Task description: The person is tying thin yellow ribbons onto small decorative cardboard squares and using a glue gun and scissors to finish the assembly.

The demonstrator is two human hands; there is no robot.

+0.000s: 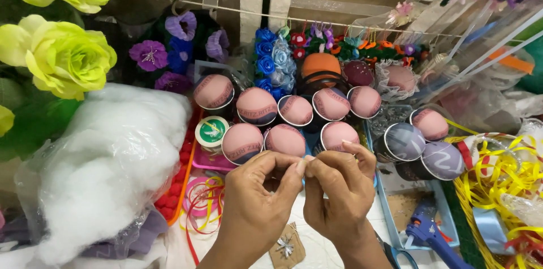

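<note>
Pink padded cups [285, 139] lie just beyond both hands [305, 184].

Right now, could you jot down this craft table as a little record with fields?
Left hand: fingertips pinched against the right hand's, over something too small to tell
Right hand: likewise pinching
Behind hands: padded pink cushions in cups
Left side: bag of white stuffing, yellow-green fabric roses
Right side: blue glue gun, basket of yellow ribbon
Below hands: small silver star ornament
</note>
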